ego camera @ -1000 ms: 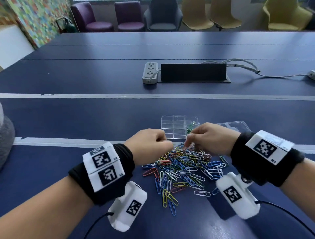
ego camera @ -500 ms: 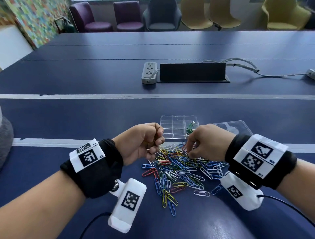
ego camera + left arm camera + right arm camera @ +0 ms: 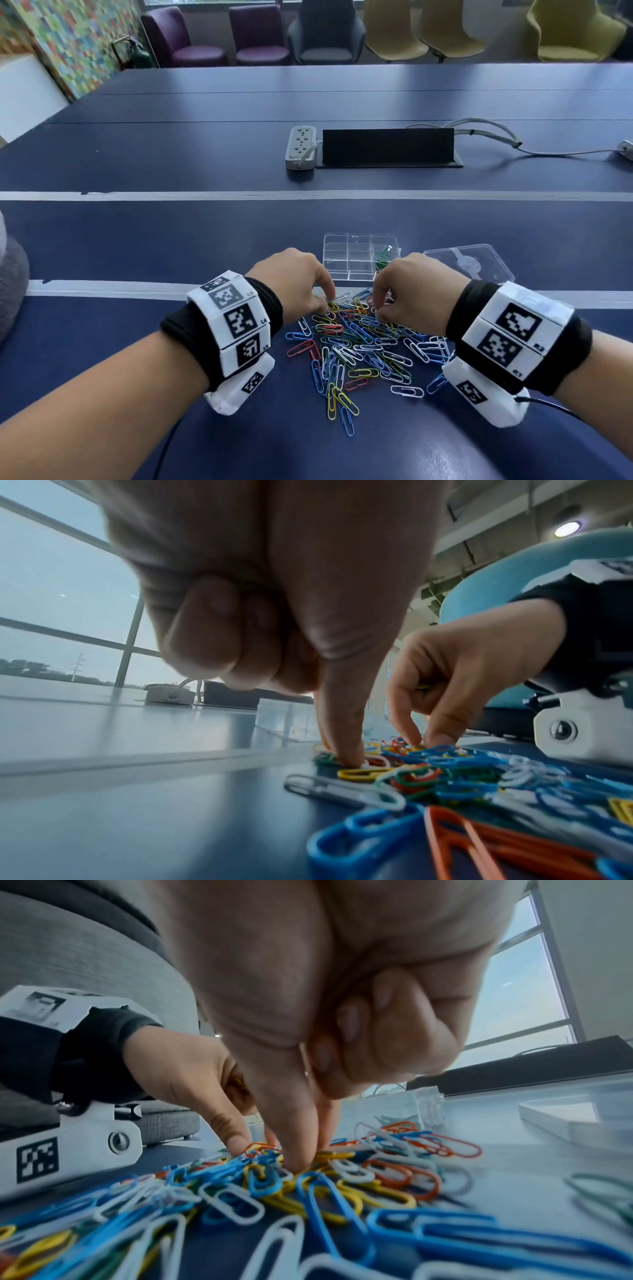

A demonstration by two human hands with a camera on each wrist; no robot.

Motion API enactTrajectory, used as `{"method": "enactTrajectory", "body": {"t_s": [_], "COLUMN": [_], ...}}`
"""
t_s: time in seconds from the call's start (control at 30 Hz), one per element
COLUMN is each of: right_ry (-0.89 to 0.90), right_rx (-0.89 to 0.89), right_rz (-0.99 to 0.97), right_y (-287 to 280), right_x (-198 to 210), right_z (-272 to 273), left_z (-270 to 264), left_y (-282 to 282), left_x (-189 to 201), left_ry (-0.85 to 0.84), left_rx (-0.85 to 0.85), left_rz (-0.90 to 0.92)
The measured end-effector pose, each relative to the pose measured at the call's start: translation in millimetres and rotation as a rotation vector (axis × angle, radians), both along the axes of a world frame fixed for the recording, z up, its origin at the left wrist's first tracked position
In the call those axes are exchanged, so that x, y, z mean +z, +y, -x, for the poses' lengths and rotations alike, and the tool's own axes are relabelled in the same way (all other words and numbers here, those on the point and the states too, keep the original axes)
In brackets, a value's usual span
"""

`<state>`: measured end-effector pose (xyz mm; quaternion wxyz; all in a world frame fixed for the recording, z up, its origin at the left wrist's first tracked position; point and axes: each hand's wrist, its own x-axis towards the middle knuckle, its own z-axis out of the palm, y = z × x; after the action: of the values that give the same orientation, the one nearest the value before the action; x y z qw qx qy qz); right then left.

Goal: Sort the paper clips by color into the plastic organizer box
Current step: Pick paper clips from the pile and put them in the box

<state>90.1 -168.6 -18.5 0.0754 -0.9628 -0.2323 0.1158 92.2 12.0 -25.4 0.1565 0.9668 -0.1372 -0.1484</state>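
— While the head view hides the fingertips, what do the wrist views add?
— Left hand (image 3: pixel 274 593) presses one straight forefinger into the paper clips (image 3: pixel 359 342), other fingers curled; right hand (image 3: pixel 325 1001) pinches into them, its grasp unclear.
— Counts?
— One organizer box (image 3: pixel 346 255) behind the pile, one lid (image 3: pixel 479 270).

Organizer box (image 3: pixel 356 257) behind clips (image 3: pixel 363 346) (lid (image 3: pixel 479 263) right)

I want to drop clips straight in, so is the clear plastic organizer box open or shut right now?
Open. The clear plastic organizer box shows bare compartments, with green paper clips in one, and its clear lid lies flat on the table beside it.
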Motion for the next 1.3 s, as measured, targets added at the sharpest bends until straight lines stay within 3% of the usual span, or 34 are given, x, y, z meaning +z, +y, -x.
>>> {"method": "enactTrajectory", "body": {"t_s": [0.13, 0.37, 0.63, 1.07, 1.3], "right_ry": [0.018, -0.002, -0.012, -0.046, 0.004], "right_rx": [-0.019, -0.017, -0.003, -0.039, -0.031], "right_rz": [-0.019, -0.021, 0.037, -0.032, 0.007], "right_y": [-1, -9, -9, -15, -6], "right_x": [-1, 1, 3, 2, -3], "right_z": [-2, -4, -5, -6, -5], "left_z": [-3, -1, 3, 6, 0], "left_y": [-3, 3, 4, 6, -5], "left_x": [0, 3, 0, 1, 5], "left_ry": [-0.019, 0.046, 0.171, 0.191, 0.418], "left_rx": [-0.024, 0.038, 0.033, 0.111, 0.433], "left_rz": [-0.04, 0.15, 0.171, 0.28, 0.676]}}
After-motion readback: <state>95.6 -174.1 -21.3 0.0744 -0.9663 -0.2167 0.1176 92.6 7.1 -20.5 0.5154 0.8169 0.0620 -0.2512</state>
